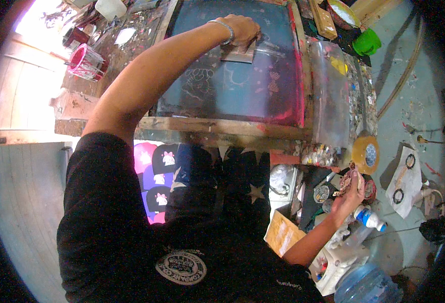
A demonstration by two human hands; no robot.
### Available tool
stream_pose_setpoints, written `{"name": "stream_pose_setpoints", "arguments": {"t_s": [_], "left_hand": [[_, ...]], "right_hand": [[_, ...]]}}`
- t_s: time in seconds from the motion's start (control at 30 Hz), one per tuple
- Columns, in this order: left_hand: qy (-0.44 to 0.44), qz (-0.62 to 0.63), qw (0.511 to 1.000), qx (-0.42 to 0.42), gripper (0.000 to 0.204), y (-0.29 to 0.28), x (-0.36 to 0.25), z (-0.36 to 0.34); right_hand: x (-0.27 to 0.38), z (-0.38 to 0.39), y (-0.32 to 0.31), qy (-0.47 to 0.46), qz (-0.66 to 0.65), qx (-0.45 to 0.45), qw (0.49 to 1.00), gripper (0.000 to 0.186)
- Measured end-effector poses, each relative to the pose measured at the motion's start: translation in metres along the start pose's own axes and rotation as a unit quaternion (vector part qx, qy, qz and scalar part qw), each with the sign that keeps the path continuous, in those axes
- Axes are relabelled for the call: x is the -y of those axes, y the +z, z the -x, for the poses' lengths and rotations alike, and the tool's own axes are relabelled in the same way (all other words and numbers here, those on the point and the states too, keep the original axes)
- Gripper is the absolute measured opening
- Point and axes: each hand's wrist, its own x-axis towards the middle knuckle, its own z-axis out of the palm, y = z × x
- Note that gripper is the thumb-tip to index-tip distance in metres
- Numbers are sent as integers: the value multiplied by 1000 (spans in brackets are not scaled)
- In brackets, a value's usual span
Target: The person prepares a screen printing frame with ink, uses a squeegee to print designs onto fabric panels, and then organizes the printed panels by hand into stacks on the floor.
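squeegee point(238, 54) — in left fingers point(253, 35)

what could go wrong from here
1. The left hand holds a flat block over the framed screen; if it strays to the pink streak along the screen's right side, color might smear.
2. The right hand holds a crumpled cloth close to the amber tape roll, so a careless move could knock the roll.
3. The pink-stained tub near the worktable's left edge might tip if bumped.
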Motion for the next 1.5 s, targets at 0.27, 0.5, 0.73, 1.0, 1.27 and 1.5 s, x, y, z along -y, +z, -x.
{"name": "stream_pose_setpoints", "arguments": {"t_s": [0.27,0.5,0.73,1.0,1.27,1.5], "left_hand": [[20,-25,999,-34,51,10,8,2],[28,-24,999,-14,39,-2,-1,7],[74,36,987,-138,40,-44,7,33],[40,471,840,-267,35,-73,-40,103],[27,98,964,-245,32,27,-74,173],[117,47,961,-246,39,87,-116,178]], "right_hand": [[3,5,9,-6,-10,-2,1000,19],[9,10,14,-7,-5,5,1000,20],[24,0,4,-21,0,-55,998,15],[11,-5,-12,-7,-39,-63,997,14],[12,-20,16,-34,-15,-22,999,14],[21,-47,-4,-24,-93,-40,995,12]]}}
